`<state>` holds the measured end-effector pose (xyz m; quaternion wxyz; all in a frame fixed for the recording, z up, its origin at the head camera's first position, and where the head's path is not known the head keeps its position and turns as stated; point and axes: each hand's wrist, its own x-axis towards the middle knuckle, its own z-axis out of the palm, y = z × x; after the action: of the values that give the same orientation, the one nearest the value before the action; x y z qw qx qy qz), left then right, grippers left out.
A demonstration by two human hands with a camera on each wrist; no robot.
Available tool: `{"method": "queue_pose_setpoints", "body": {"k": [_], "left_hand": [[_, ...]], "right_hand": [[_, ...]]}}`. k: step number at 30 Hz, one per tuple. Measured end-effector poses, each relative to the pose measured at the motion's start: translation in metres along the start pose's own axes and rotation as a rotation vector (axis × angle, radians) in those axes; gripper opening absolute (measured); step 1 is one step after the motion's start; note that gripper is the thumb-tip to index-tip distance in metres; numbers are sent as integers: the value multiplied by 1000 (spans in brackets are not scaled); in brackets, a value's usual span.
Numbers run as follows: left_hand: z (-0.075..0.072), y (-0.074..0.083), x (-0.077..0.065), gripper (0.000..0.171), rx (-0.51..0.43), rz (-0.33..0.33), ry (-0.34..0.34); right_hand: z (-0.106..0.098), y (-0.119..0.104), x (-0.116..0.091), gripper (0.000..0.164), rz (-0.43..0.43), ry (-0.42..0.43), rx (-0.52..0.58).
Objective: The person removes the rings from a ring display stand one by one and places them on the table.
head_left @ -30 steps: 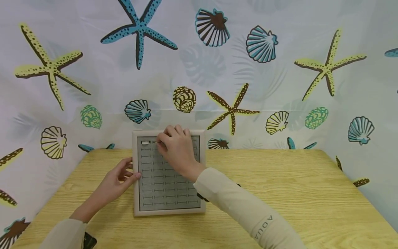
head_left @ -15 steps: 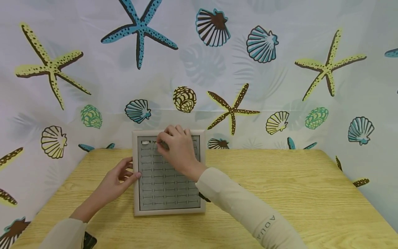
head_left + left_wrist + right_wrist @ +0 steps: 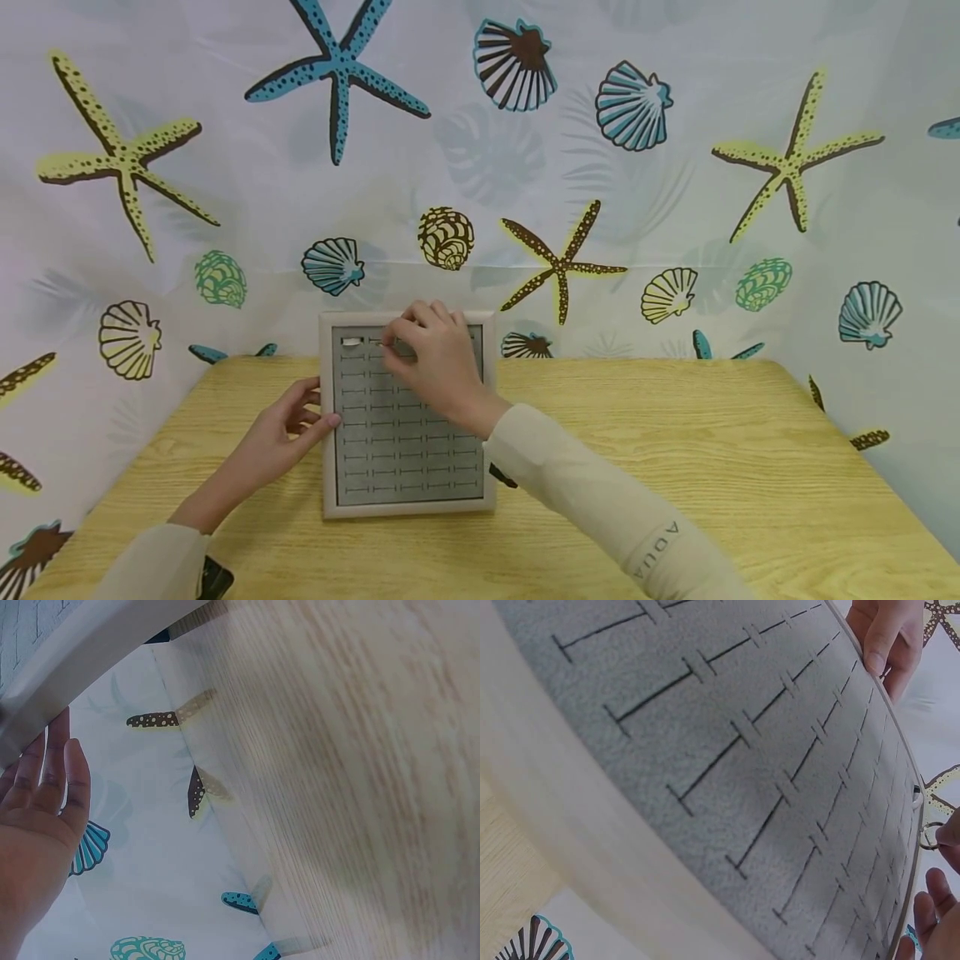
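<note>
A ring display board (image 3: pixel 408 507) with a pale frame and grey slotted padding stands tilted up on the table. My left hand (image 3: pixel 281 437) grips its left edge, thumb on the front and fingers behind; the left wrist view shows those fingers under the frame (image 3: pixel 97 660). At the top row, my right hand (image 3: pixel 442 362) pinches a thin metal ring (image 3: pixel 923 836) between thumb and forefinger, close to the second slot. Another ring (image 3: pixel 351 341), silvery white, sits in the top left slot. Most of the top row's right part is hidden behind the right hand.
The wood-grain table (image 3: pixel 660 450) spreads around the board. A pale curtain (image 3: pixel 480 167) printed with starfish and shells hangs close behind it and along both sides.
My right hand and forearm have shifted slightly to the right, still at the top row. The left hand and the board stay essentially in place.
</note>
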<state>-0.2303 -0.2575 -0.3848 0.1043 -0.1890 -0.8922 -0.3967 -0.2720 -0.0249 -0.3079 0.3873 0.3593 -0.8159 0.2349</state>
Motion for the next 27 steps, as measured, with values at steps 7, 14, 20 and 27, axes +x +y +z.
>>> {"method": "queue_pose_setpoints", "body": {"k": [7, 14, 20, 27], "left_hand": [[1, -2, 0, 52, 10, -5, 4], [0, -5, 1, 51, 25, 3, 7], [1, -5, 1, 51, 31, 7, 7], [1, -3, 0, 51, 31, 0, 8]], "right_hand": [[-13, 4, -7, 5, 33, -19, -11], [-28, 13, -21, 2, 42, -31, 67], [-44, 24, -36, 2, 49, -47, 51], [-61, 40, -59, 7, 81, -53, 40]]}}
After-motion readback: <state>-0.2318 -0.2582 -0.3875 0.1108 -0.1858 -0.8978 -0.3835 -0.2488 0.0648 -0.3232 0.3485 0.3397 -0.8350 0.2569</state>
